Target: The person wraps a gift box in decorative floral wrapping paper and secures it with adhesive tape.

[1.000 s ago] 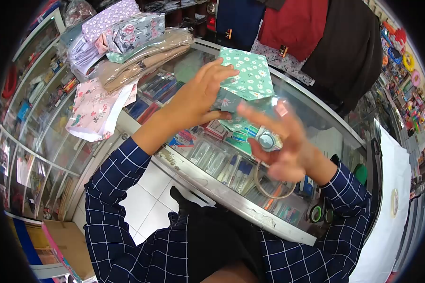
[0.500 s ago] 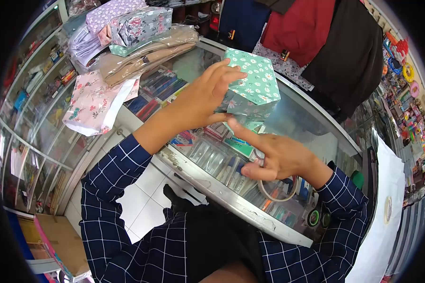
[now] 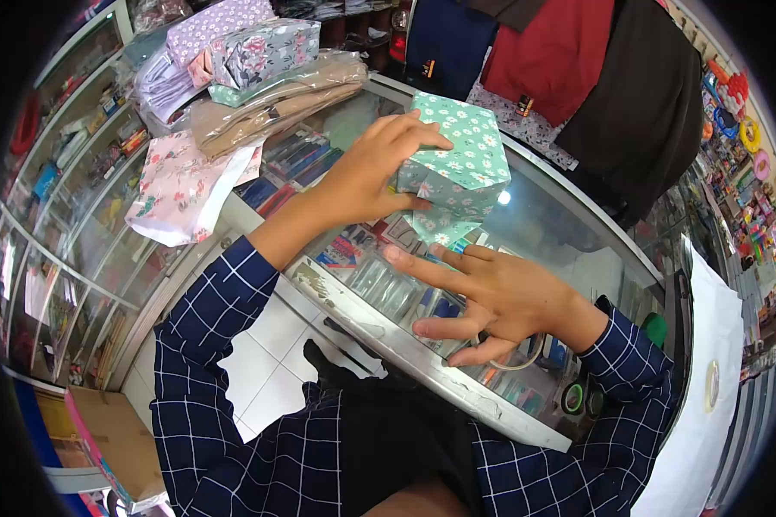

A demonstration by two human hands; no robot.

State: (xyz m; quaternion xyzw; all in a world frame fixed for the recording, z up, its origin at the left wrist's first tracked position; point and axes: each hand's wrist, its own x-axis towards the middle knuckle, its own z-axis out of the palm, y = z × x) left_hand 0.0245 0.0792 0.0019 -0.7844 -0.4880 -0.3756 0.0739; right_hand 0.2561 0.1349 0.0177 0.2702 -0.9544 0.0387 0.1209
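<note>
A gift box (image 3: 461, 142) in green daisy-print paper rests on the glass counter (image 3: 366, 323). At its near end, a pointed flap of the paper (image 3: 444, 226) sticks out, not lying flat against the box. My left hand (image 3: 378, 168) grips the box from the left, fingers over the top and thumb at the near end. Just in front of the flap, my right hand (image 3: 500, 297) is palm down with its fingers spread, holding nothing. Partly hidden beneath it, a roll of tape (image 3: 536, 351) lies on the glass.
Pink floral paper (image 3: 177, 185), clothing in clear plastic (image 3: 272, 103) and a grey floral wrapped box (image 3: 267, 53) are to the left. Folded garments (image 3: 543, 65) line the back. A white sheet (image 3: 694, 379) lies at right. Stationery shows under the glass.
My right hand has moved toward me and its fingers have spread, leaving the paper flap in fuller view. My left hand stays on the box.
</note>
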